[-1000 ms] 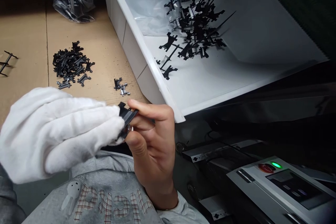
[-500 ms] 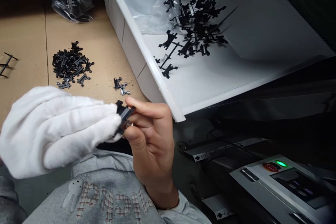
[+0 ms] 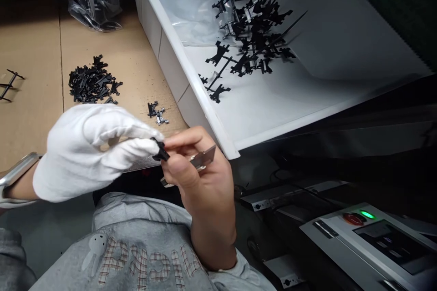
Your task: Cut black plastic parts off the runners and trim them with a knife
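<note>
- Since the small black plastic part (image 3: 160,151) sits in a narrow pinch between gloved left hand (image 3: 92,150) and bare right hand (image 3: 201,177), above the chest, I flag twisting: thin arms could snap.
- Steel strip (image 3: 203,158) in the right fingers could slip if the pinch loosens.
- Dropped, either could land in the black parts pile (image 3: 90,84) on the cardboard (image 3: 30,32).

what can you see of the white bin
The white bin looks like glossy plastic, with a broad flat rim and a panelled outer wall, and it is seen at a slant from above. A clear plastic liner lies in its far part, and black parts lie scattered and heaped on its floor. Its wall rises beside the cardboard, and its near corner is close to the right hand.
</note>
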A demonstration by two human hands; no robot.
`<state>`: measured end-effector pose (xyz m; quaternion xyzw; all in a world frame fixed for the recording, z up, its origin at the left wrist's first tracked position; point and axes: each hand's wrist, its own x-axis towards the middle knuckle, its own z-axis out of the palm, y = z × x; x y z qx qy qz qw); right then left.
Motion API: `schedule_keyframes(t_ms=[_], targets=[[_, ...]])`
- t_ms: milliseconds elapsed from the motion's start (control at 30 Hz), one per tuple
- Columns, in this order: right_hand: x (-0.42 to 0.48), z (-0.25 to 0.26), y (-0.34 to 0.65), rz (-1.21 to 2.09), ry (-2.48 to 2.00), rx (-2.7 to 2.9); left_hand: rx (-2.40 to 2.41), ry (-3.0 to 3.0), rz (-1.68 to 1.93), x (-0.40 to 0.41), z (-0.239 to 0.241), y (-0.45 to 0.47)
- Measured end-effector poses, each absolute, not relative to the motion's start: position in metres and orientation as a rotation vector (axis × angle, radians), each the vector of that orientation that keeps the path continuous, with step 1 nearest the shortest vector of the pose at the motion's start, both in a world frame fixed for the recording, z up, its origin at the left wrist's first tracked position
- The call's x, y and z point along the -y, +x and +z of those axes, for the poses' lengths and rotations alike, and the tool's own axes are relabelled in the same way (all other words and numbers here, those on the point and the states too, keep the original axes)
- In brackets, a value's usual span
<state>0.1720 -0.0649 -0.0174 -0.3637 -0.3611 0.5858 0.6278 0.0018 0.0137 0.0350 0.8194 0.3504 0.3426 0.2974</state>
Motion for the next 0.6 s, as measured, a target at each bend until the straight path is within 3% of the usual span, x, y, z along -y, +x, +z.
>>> schedule_keyframes(t_ms=[333,600], targets=[[0.056,-0.014,0.181,1.861,-0.604,0.652,-0.997,1.820,0.713,-0.009,0.049,0.009],[0.084,-0.022,0.188,1.380,-0.927,1.061,-1.036,1.491,0.478,-0.006,0.049,0.006]])
